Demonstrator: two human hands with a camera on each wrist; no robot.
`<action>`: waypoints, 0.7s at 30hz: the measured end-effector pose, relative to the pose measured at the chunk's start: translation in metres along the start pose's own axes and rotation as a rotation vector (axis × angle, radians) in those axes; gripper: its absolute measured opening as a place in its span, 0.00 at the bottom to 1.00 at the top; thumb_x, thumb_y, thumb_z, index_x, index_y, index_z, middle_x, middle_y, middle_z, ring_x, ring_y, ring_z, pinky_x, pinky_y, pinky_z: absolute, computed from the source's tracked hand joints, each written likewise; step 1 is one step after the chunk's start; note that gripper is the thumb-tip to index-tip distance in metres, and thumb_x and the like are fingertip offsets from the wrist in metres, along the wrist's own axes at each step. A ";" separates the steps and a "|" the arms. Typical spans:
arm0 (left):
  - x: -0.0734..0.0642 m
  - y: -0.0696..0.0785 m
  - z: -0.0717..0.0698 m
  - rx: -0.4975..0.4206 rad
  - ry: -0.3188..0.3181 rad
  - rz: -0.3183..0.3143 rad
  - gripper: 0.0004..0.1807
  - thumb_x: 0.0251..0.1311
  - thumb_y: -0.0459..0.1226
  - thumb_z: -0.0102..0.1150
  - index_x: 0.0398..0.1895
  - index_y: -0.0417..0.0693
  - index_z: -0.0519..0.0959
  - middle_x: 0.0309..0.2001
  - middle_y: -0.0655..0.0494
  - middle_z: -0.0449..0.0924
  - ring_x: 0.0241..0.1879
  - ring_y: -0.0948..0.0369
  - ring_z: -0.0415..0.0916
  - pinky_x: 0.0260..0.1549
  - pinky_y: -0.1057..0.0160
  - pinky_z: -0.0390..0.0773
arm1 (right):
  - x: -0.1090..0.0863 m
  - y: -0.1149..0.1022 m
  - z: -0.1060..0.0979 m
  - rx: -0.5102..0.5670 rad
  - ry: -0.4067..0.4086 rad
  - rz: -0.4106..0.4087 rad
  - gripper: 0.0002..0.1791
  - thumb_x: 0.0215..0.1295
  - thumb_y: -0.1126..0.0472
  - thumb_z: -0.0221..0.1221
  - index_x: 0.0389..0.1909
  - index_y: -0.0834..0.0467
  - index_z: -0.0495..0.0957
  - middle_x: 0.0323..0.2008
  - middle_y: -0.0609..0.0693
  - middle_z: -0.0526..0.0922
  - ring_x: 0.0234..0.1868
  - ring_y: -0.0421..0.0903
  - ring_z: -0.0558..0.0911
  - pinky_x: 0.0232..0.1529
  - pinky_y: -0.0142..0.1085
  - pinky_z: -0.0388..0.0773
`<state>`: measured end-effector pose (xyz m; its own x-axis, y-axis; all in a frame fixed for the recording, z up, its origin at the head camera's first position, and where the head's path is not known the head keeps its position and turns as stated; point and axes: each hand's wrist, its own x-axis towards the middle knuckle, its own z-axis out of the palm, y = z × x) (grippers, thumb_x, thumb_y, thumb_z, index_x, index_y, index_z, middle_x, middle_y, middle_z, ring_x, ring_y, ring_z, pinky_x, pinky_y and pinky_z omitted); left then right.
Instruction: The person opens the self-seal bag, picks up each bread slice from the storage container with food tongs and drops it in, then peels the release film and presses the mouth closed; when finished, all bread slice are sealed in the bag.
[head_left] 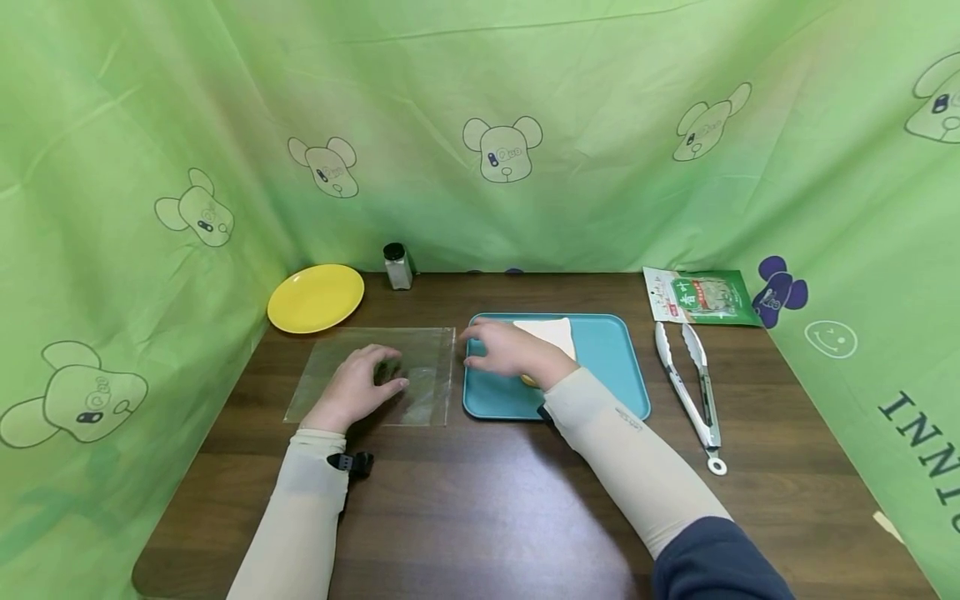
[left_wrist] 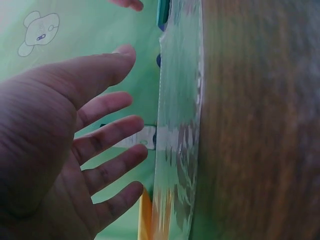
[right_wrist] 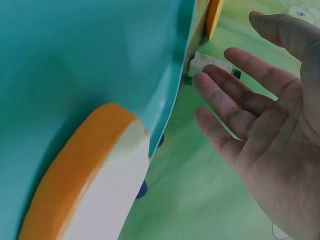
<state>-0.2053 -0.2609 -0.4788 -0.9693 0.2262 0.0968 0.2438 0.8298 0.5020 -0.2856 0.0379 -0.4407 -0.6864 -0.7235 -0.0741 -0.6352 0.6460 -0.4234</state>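
Note:
A clear plastic bag [head_left: 420,375] lies flat on the table, left of a blue tray [head_left: 611,358]. My left hand [head_left: 358,387] hovers above the bag with fingers spread and nothing in them; in the left wrist view the hand [left_wrist: 65,135] stands apart from the bag's sheet [left_wrist: 180,100]. Over the tray's left part reaches my right hand [head_left: 506,348], holding nothing, its fingers [right_wrist: 225,102] loosely bent. Beneath it on the tray is a white piece with an orange-yellow edge [right_wrist: 75,170], partly hidden by the hand and forearm in the head view; its kind is unclear.
A yellow plate [head_left: 315,298] and a small black-capped jar [head_left: 397,267] stand at the back left. Metal tongs [head_left: 701,392] lie right of the tray, below a green-and-white food packet [head_left: 705,297]. Green printed curtains [head_left: 420,217] border the table's back and sides.

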 end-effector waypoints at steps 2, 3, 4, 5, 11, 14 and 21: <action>0.000 0.000 0.001 0.006 0.000 0.003 0.28 0.66 0.47 0.72 0.66 0.48 0.79 0.67 0.46 0.76 0.68 0.42 0.70 0.66 0.38 0.68 | 0.003 -0.002 0.001 -0.006 0.001 -0.013 0.28 0.74 0.54 0.64 0.69 0.61 0.76 0.68 0.59 0.75 0.70 0.55 0.73 0.71 0.47 0.68; 0.000 0.000 0.001 0.010 0.001 0.007 0.28 0.66 0.47 0.72 0.66 0.47 0.79 0.67 0.46 0.76 0.67 0.42 0.70 0.66 0.38 0.69 | 0.004 -0.003 0.002 -0.012 -0.001 -0.022 0.28 0.74 0.55 0.64 0.70 0.62 0.75 0.68 0.60 0.75 0.71 0.56 0.72 0.72 0.47 0.67; 0.000 0.000 0.002 0.013 0.000 0.010 0.28 0.66 0.47 0.72 0.66 0.47 0.79 0.67 0.46 0.76 0.67 0.42 0.70 0.66 0.38 0.69 | 0.005 -0.004 0.003 -0.016 -0.004 -0.028 0.28 0.74 0.55 0.63 0.70 0.63 0.75 0.68 0.60 0.76 0.72 0.57 0.72 0.72 0.47 0.66; 0.000 0.000 0.003 0.017 -0.002 0.014 0.28 0.65 0.47 0.73 0.66 0.47 0.79 0.67 0.46 0.76 0.67 0.42 0.71 0.65 0.38 0.69 | 0.007 -0.005 0.004 -0.019 -0.012 -0.029 0.28 0.74 0.56 0.63 0.70 0.63 0.75 0.69 0.61 0.75 0.74 0.58 0.70 0.74 0.48 0.65; 0.002 0.001 0.005 0.031 -0.023 0.032 0.30 0.65 0.48 0.73 0.66 0.46 0.80 0.67 0.45 0.76 0.67 0.43 0.71 0.65 0.39 0.70 | 0.010 -0.012 0.006 -0.026 -0.053 -0.022 0.28 0.74 0.57 0.63 0.70 0.63 0.75 0.71 0.61 0.73 0.78 0.59 0.64 0.76 0.49 0.60; 0.003 0.002 0.006 0.032 -0.023 0.032 0.29 0.65 0.48 0.73 0.65 0.46 0.80 0.66 0.46 0.76 0.67 0.43 0.71 0.65 0.39 0.70 | 0.011 -0.015 0.008 -0.042 -0.048 -0.046 0.26 0.73 0.57 0.64 0.68 0.63 0.76 0.68 0.60 0.76 0.74 0.57 0.70 0.74 0.47 0.65; 0.004 0.003 0.006 0.044 -0.045 0.029 0.30 0.65 0.48 0.73 0.66 0.45 0.79 0.67 0.45 0.76 0.68 0.43 0.70 0.65 0.39 0.70 | 0.015 -0.019 0.015 -0.102 -0.056 -0.092 0.24 0.72 0.57 0.65 0.64 0.62 0.80 0.66 0.58 0.78 0.68 0.54 0.77 0.69 0.45 0.71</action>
<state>-0.2081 -0.2540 -0.4820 -0.9594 0.2728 0.0712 0.2741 0.8437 0.4615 -0.2779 0.0111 -0.4474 -0.6047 -0.7912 -0.0908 -0.7289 0.5958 -0.3372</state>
